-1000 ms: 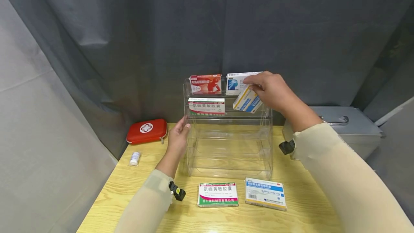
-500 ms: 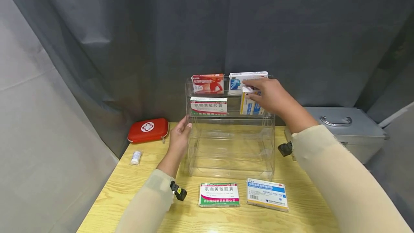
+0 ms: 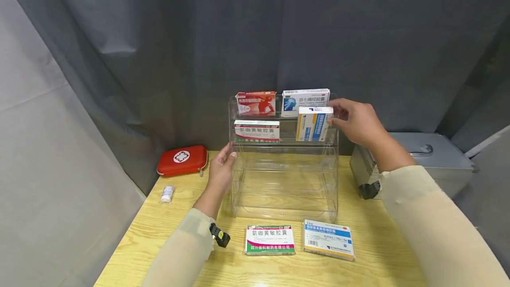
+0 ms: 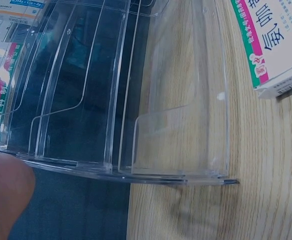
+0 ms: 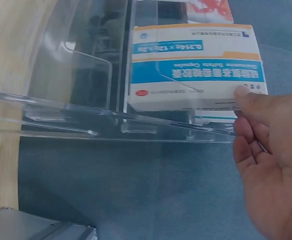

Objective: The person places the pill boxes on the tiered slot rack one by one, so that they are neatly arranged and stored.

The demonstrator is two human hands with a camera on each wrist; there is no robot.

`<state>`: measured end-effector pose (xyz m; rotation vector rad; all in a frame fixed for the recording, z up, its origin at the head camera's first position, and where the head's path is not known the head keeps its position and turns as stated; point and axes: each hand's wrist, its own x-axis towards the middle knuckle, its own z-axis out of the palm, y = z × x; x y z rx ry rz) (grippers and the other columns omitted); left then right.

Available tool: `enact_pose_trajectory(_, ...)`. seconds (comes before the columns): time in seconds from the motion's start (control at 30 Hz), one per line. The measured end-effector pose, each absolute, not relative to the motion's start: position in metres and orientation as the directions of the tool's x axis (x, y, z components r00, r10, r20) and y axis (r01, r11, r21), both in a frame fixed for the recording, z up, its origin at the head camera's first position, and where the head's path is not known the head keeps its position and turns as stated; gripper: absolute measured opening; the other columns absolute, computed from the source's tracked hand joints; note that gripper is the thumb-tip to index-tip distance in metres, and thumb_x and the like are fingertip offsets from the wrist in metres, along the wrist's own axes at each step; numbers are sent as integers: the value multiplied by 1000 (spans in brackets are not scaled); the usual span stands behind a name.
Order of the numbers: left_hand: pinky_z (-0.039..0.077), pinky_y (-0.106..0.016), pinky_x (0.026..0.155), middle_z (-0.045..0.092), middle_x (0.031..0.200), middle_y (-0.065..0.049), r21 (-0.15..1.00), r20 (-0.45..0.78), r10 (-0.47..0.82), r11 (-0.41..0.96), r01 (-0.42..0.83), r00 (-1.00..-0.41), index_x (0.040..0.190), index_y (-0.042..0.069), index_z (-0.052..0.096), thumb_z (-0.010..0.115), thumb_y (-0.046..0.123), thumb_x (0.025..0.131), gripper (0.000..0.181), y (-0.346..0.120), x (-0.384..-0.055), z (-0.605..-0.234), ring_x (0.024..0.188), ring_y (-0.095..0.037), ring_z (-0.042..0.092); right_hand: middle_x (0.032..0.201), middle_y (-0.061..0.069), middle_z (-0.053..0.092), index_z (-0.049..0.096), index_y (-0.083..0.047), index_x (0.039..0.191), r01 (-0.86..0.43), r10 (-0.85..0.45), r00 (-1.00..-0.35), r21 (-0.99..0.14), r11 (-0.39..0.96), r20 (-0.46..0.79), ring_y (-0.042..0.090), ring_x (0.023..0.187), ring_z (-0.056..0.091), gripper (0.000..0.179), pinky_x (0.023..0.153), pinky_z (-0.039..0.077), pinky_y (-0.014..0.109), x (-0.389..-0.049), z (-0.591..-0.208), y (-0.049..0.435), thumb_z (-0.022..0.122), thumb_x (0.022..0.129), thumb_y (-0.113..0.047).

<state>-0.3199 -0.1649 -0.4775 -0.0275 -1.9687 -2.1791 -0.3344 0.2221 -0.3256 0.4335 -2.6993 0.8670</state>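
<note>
On the clear plastic tiered rack [image 3: 284,213], right end of the second row from the top: a white, blue-and-yellow cardboard box [image 3: 311,126], pinched at its right edge by the right hand [image 3: 358,121].
The left hand [image 3: 221,169] grips the rack's left side; in front of the rack lies a flat white, green-and-pink cardboard carton [image 3: 270,240].

A curtained-off booth resembles a small pharmacy display: dark grey drapes [image 3: 255,30] hang behind a wood-grain table [image 3: 159,242], and pale cloth [image 3: 40,154] screens its left side; a clear tiered rack [image 3: 284,145] presents medicine boxes [image 3: 256,131], between a red case [image 3: 171,169] bearing a white medical-style emblem [image 3: 181,157] and a silver-grey metal box [image 3: 434,174]
</note>
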Motion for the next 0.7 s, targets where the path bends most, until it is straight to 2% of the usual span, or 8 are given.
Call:
enact_pose_trajectory(0.17,33,-42,135,47,170,-8,985,133,-135,-89,145,-982,164,10,49,60,11,112,53,-166,-320,-477,162,-27,40,122,20,71,63,-8,148,-371,-167,-907,-548,750,386,38,108,67,43,89,55,55,-335,-329,219,72,107,-17)
enact_pose_trajectory(0.33,34,-43,134,47,170,-11,980,152,-140,-103,168,-978,163,5,48,59,9,112,53,-166,-321,-477,162,-29,40,133,21,68,59,-7,151,-419,-147,-881,-598,683,450,41,121,66,45,101,56,60,-334,-318,211,69,109,-18)
enact_pose_trajectory(0.43,34,-44,134,47,170,-13,977,161,-144,-114,178,-976,163,3,48,59,7,112,53,-166,-321,-477,162,-30,40,135,20,68,59,-6,150,-432,-132,-871,-610,665,473,40,123,67,43,103,56,60,-332,-306,202,68,110,-19)
enact_pose_trajectory(0.57,34,-44,134,47,170,-12,978,155,-144,-119,173,-977,163,4,48,59,7,112,53,-165,-322,-479,162,-28,40,134,19,69,65,-6,147,-476,-159,-842,-572,668,515,38,118,67,39,98,57,58,-332,-293,188,66,110,-17)
enact_pose_trajectory(0.7,34,-45,134,47,170,-12,977,156,-140,-121,173,-978,164,5,48,59,8,112,53,-165,-322,-480,162,-29,39,135,18,68,67,-6,147,-533,-250,-812,-495,686,527,35,112,65,37,92,56,53,-337,-287,173,65,110,-13)
